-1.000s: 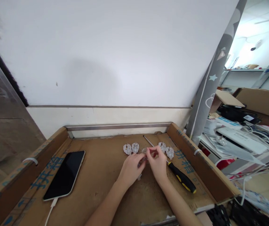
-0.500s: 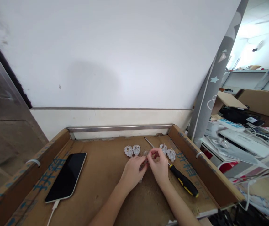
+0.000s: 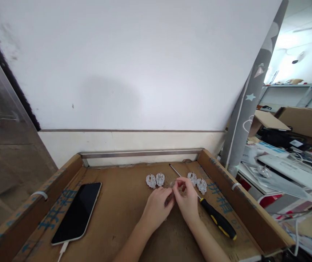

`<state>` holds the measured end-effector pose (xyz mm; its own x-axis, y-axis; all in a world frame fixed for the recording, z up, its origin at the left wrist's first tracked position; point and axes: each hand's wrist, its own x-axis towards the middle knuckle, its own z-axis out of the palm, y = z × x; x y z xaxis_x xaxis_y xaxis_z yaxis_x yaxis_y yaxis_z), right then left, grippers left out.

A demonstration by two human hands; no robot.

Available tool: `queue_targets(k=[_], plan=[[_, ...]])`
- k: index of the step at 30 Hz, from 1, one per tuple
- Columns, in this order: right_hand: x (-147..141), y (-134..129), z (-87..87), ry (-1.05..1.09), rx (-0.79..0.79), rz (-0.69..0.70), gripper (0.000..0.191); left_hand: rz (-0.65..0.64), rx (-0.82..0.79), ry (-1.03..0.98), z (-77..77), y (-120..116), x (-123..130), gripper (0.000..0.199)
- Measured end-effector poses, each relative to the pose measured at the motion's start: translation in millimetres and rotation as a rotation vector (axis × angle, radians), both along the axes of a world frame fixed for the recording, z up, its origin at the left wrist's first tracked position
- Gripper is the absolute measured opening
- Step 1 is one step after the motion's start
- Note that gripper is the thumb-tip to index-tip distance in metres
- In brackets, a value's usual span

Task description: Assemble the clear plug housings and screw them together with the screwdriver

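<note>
My left hand (image 3: 157, 205) is closed, its thumb and fingers curled around what looks like a clear plastic plug, mostly hidden behind them. Against it, my right hand (image 3: 187, 200) pinches with thumb and forefinger; whatever lies between those tips is too small to make out. Just beyond the hands, two clear plugs (image 3: 151, 181) with metal pins sit side by side, pins up. Another pair of clear plugs (image 3: 201, 186) lies past my right hand. A screwdriver (image 3: 218, 219) with a black and yellow handle rests at the right, its shaft passing behind my right hand.
Cardboard walls (image 3: 242, 203) edge the work tray on both sides. On the left lies a phone (image 3: 76, 213) with a white cable (image 3: 62, 251) plugged in. A white wall (image 3: 134, 72) rises behind, and a cluttered table (image 3: 278, 163) stands to the right.
The view has tilted up slightly, so the scene sits lower in the picture. Both hands stay together at the same spot, with only small finger shifts.
</note>
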<state>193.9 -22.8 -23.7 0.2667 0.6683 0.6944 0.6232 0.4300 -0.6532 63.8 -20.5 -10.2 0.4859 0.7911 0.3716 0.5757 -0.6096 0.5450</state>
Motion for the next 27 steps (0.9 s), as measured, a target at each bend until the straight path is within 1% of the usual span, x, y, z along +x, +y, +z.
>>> queue_targets(k=[3,8,11,18,23,25,27], plan=[[0.5,-1.1,1.0,-0.022,0.0,0.004,0.004,0.004,0.003,-0.004,2.4,-0.9,-0.8,0.012],[-0.4,-3.6,3.2,-0.011,0.034,-0.043,0.006,0.003,-0.014,-0.01,4.5,-2.1,-1.5,0.014],[-0.4,-3.5,3.2,-0.002,0.038,-0.044,0.007,-0.005,-0.013,-0.011,3.6,-1.7,-1.1,0.014],[-0.8,-2.3,0.7,0.024,-0.022,0.045,0.006,0.012,-0.013,-0.035,1.7,0.2,-2.2,0.013],[-3.3,-1.4,0.3,0.118,-0.111,0.121,0.011,0.021,-0.009,-0.067,1.6,-0.3,-4.1,0.016],[-2.1,0.2,-0.1,0.18,-0.149,0.142,0.015,0.025,-0.012,-0.064,1.3,-0.8,-4.2,0.016],[0.9,3.4,-1.5,0.258,-0.184,0.16,0.025,0.036,-0.03,-0.073,0.9,-0.8,-3.9,0.015]])
